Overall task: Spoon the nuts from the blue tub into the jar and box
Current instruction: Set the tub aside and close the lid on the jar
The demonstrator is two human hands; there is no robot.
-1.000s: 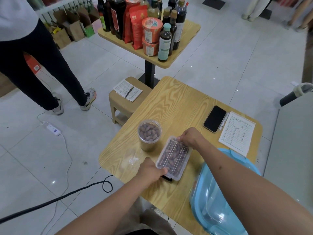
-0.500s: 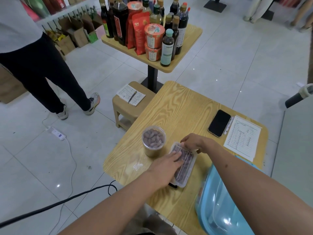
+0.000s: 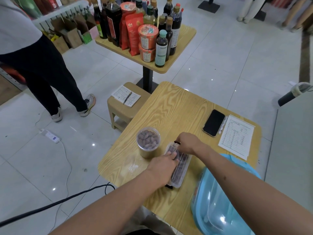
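Centrally, one clear ribbed plastic box (image 3: 180, 168) of brown nuts lies on one pale wooden table (image 3: 177, 107), left hand (image 3: 162, 167) pressing flat on its lid, right hand (image 3: 187, 143) pinching its far end. One round nut-filled clear jar (image 3: 148, 142) stands beside; one translucent blue tub (image 3: 218, 204) nearer; one black phone (image 3: 213, 122); one printed sheet (image 3: 236, 136).

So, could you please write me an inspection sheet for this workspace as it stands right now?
Surface: wooden table, bare grain showing.
Job's things: jar full of nuts, lid on; box filled, lid on; blue tub at near right edge.
Clutter: phone beside printed sheet.
Hands: left hand pressing flat on box lid; right hand gripping box's far end.
Cables: black cable and power strip on floor.
Surroundings: bottle-laden table, stool, a standing person.
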